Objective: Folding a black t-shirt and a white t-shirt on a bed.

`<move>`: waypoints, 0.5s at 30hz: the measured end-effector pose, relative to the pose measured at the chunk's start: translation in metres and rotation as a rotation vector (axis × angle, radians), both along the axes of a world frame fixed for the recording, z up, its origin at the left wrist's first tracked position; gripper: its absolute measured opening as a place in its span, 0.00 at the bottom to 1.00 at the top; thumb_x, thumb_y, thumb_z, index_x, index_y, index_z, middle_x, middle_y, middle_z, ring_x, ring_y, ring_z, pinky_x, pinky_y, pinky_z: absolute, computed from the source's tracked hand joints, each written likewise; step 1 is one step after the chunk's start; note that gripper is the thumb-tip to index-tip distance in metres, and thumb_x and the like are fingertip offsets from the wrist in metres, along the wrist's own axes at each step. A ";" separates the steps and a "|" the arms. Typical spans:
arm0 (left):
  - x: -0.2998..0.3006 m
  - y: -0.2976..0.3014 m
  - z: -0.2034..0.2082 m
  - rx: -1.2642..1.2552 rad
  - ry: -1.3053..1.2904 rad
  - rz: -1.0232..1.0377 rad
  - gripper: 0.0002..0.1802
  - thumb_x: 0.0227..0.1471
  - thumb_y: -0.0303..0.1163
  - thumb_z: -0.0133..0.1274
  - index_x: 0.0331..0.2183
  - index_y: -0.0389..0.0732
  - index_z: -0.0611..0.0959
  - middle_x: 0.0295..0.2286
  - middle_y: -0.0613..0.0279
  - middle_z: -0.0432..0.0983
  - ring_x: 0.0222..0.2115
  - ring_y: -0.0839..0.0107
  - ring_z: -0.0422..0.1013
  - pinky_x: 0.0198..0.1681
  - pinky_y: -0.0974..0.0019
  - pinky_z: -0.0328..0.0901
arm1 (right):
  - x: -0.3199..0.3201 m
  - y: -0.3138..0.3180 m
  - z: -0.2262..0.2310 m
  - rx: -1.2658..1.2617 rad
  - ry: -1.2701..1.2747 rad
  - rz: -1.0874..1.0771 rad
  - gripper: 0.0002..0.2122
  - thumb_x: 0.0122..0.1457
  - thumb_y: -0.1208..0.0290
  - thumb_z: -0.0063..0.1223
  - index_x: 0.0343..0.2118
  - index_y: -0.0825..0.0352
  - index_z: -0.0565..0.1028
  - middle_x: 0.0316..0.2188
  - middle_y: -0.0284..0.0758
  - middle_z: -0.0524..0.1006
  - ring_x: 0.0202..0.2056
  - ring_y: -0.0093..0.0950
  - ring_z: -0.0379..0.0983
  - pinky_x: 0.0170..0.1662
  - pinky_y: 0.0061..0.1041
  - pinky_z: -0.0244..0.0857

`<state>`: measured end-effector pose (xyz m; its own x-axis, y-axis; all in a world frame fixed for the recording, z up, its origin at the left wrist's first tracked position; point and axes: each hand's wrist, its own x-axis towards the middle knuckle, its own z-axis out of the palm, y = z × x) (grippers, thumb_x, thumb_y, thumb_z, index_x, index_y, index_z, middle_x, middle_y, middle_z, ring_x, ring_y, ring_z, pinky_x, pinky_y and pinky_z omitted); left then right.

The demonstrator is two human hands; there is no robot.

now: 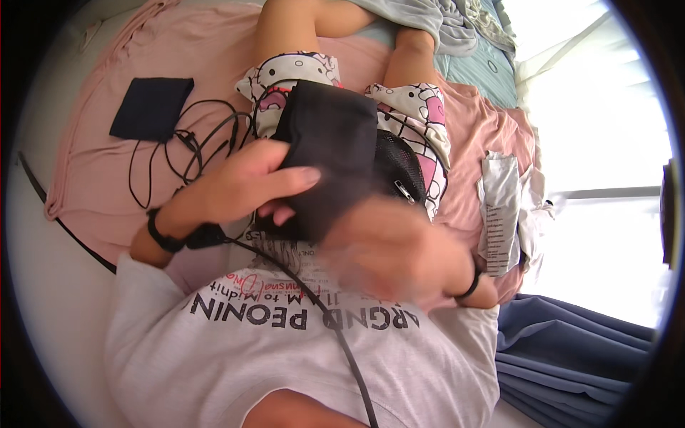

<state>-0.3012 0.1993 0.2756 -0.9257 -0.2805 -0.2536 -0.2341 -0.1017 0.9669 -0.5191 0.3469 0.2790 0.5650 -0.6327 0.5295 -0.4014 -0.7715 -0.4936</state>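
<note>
A folded black cloth (334, 132) is held up over my lap by my left hand (250, 175). The left thumb lies on top of the cloth and the other fingers go underneath, partly hidden. My right hand (392, 242) is at the cloth's lower right corner, smeared by motion, so its fingers and any hold on the cloth cannot be made out. Behind the cloth, a black mesh pouch (399, 165) with a silver zipper pull rests on my lap, partly covered. To the left, a folded dark navy cloth square (152, 109) lies flat on the pink sheet (89, 146).
Thin black cables (189, 146) are tangled between the navy square and my lap. Another black cable (342, 339) runs over my shirt. A folded light grey cloth (499, 214) with print lies to the right. Blue curtain fabric (564, 357) hangs near the bright window.
</note>
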 end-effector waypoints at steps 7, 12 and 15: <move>-0.037 0.000 0.028 -0.277 0.120 -0.030 0.20 0.65 0.40 0.52 0.27 0.35 0.81 0.17 0.70 0.71 0.17 0.82 0.64 0.21 0.72 0.59 | 0.079 0.005 -0.019 -0.006 0.329 -0.428 0.22 0.53 0.72 0.53 0.51 0.77 0.74 0.42 0.45 0.77 0.46 0.36 0.73 0.52 0.30 0.67; -0.030 0.009 0.041 -0.360 0.084 0.019 0.19 0.64 0.38 0.52 0.25 0.34 0.80 0.16 0.67 0.72 0.17 0.80 0.65 0.22 0.69 0.60 | 0.080 0.016 -0.012 0.176 0.752 -0.507 0.20 0.56 0.69 0.53 0.48 0.76 0.76 0.42 0.45 0.76 0.45 0.38 0.73 0.50 0.32 0.66; -0.021 0.014 0.038 -0.236 0.037 0.057 0.18 0.64 0.37 0.53 0.27 0.34 0.81 0.17 0.67 0.74 0.18 0.81 0.67 0.23 0.71 0.61 | 0.071 0.026 -0.006 0.269 0.972 -0.469 0.17 0.57 0.68 0.55 0.45 0.75 0.76 0.42 0.43 0.75 0.45 0.39 0.72 0.49 0.35 0.67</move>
<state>-0.3225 0.2131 0.3137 -0.9142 -0.3797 -0.1414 -0.1987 0.1161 0.9732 -0.4482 0.3729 0.2731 0.3396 -0.9201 -0.1953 -0.9321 -0.3571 0.0611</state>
